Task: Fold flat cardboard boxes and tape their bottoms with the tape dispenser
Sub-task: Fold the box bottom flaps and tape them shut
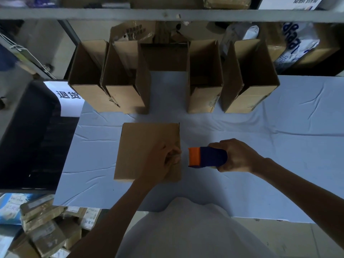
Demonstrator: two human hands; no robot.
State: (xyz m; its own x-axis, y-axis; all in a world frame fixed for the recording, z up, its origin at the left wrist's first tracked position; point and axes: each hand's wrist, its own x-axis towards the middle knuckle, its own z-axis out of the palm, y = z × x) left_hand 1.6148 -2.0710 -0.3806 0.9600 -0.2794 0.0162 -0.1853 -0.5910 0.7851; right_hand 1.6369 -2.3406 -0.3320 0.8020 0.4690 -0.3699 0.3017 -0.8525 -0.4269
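taping the bottom of the box (141, 146) at frame centre: my right hand (236, 155) wraps fully round the tape dispenser (208, 157) just right of it. my left hand (162, 162) curls at the box's right edge, whether pinching or pressing i cannot tell. i'd anchor the tape there and pull straight.

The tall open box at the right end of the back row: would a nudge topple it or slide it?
Probably topples fairly easily: the box stands tall on a narrow base. I see nothing inside, so it is likely light. Its walls hold shape unsupported, so fairly stiff. A low push might slide it on the cloth instead.
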